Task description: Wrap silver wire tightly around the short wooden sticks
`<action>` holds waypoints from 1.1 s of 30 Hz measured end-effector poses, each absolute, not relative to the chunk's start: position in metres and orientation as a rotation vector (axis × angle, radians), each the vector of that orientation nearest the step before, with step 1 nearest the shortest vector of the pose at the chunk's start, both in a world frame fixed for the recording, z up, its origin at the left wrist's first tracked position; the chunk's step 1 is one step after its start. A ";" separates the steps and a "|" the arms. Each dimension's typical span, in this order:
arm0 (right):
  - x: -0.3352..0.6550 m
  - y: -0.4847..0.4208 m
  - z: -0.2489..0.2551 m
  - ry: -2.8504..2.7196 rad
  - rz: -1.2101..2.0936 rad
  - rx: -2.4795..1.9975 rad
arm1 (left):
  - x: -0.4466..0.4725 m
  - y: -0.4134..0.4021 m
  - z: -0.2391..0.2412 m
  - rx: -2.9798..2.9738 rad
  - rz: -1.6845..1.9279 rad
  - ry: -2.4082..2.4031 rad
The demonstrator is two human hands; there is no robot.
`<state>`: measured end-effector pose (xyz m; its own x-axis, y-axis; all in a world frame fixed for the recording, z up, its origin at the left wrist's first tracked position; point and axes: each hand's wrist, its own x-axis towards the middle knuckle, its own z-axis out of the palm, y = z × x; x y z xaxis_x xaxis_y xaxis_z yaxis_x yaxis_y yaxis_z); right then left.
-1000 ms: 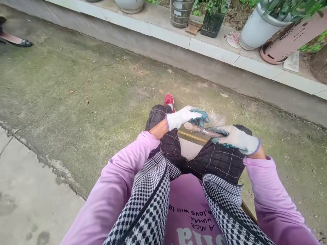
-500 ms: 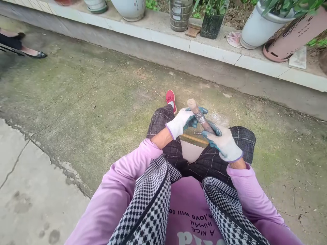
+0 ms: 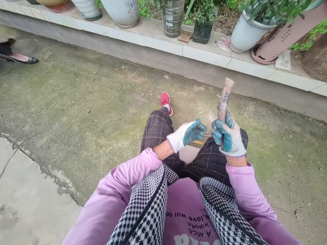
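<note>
Stick (image 3: 222, 114), likely stiff and light, is best held below its wire (image 3: 224, 100), where the right grip (image 3: 228, 136) clasps it; the left grip (image 3: 187, 134) curls, contents unclear.

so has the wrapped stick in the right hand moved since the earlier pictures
Yes, the stick has swung up and rightward in view; its free end now overlaps the ledge wall.

Tiled ledge (image 3: 204, 56) across top w/ pots: white lettered pot (image 3: 121, 12) L of ctr, ribbed container (image 3: 172, 22), sm. brown block (image 3: 185, 36) btwn it & blk plant pot (image 3: 203, 32), white pot (image 3: 244, 35) w/ leafy plant, pink perforated cylinder (image 3: 283, 39) on R. Concrete floor (image 3: 76, 102) greenish in patches; another person's blk shoe (image 3: 32, 61) upper L.
</note>
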<state>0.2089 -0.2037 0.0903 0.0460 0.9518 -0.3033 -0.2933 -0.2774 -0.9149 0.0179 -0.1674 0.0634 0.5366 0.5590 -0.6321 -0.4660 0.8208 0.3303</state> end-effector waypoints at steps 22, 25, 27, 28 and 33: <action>0.197 -0.213 0.097 -1.083 1.412 -1.411 | -0.010 -0.160 0.093 1.030 0.694 0.952; 0.198 -0.212 0.097 -1.100 1.405 -1.443 | -0.008 -0.165 0.086 1.060 0.595 0.960; 0.200 -0.212 0.097 -1.058 1.416 -1.480 | -0.010 -0.169 0.085 1.126 0.651 1.035; 0.200 -0.211 0.097 -1.031 1.442 -1.473 | -0.011 -0.170 0.085 1.168 0.686 1.065; 0.197 -0.209 0.097 -0.937 1.686 -1.178 | -0.015 -0.175 0.090 1.365 0.658 1.091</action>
